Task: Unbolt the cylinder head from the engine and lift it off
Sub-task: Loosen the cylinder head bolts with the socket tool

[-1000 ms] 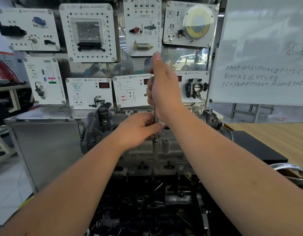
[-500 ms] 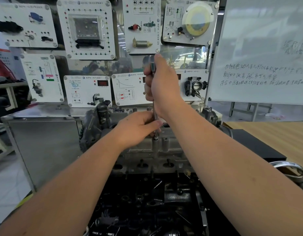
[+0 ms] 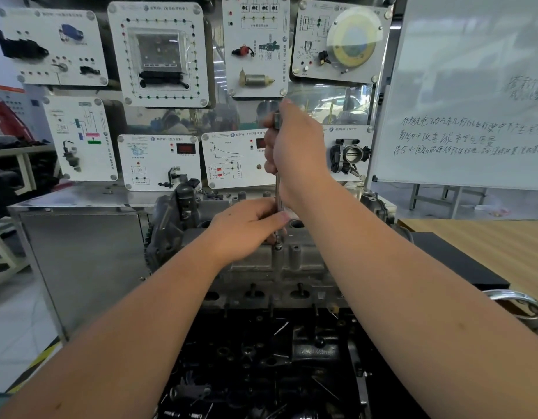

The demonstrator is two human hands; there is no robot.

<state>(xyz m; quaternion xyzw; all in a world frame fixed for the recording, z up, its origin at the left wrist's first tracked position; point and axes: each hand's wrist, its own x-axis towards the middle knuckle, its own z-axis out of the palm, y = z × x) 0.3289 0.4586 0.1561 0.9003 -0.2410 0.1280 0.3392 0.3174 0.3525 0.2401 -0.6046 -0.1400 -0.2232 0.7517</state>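
Note:
The grey aluminium cylinder head (image 3: 295,267) sits on the dark engine block (image 3: 261,358) in the middle of the view. A long steel socket wrench (image 3: 277,195) stands upright, its lower end on a bolt (image 3: 277,246) in the head's top. My right hand (image 3: 295,152) grips the wrench's upper handle, whose tip shows above the fingers. My left hand (image 3: 246,228) holds the lower shaft just above the bolt.
A board of white training panels (image 3: 159,52) stands behind the engine. A whiteboard (image 3: 473,86) is at the right, a wooden table (image 3: 488,243) below it. A steel cabinet (image 3: 80,252) is left of the engine. A chrome ring (image 3: 522,303) lies at the right edge.
The view has tilted slightly, so the panels sit lower in frame. Both hands keep their hold on the upright wrench; the right hand sits a little higher relative to the left.

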